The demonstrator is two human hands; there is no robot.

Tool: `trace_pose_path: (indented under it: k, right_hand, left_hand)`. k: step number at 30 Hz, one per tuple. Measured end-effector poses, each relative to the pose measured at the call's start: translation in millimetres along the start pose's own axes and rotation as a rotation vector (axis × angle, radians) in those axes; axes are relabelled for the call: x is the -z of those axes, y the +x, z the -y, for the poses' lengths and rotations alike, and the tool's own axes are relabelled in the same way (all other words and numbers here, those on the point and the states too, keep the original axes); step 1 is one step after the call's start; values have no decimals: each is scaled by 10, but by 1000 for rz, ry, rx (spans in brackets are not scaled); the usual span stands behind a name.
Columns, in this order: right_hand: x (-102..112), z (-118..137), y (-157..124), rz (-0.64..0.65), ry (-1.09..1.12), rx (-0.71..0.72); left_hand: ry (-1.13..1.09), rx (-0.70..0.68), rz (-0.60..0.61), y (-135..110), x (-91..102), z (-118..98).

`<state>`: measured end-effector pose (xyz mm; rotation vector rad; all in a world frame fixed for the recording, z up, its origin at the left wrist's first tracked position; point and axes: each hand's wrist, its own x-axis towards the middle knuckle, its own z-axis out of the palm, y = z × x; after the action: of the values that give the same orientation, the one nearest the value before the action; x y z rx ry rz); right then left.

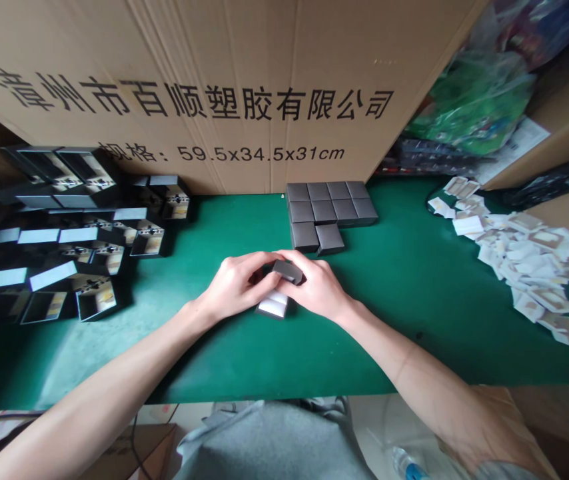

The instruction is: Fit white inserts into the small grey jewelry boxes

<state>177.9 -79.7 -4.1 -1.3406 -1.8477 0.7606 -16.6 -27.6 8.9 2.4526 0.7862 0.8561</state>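
My left hand (234, 283) and my right hand (317, 287) meet at the middle of the green table (414, 293). Together they grip a small dark grey box (287, 270) with a white part (273, 305) showing beneath it. The box sits just above the table surface, partly hidden by my fingers. Right behind my hands lies a tidy block of closed dark grey boxes (329, 210).
Open dark boxes (64, 267) with white flaps are stacked at the left. A heap of small white packets (519, 260) lies at the right. A big printed carton (214, 93) walls off the back. Plastic bags (474, 100) sit at the back right.
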Motion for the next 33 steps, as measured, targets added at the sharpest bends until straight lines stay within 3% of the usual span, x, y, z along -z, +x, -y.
trace_pose_path:
  k: [33]
  right_hand:
    - [-1,-6,-1,7,-45,-17]
  left_hand:
    - [-2,8,7,-1,10,-2]
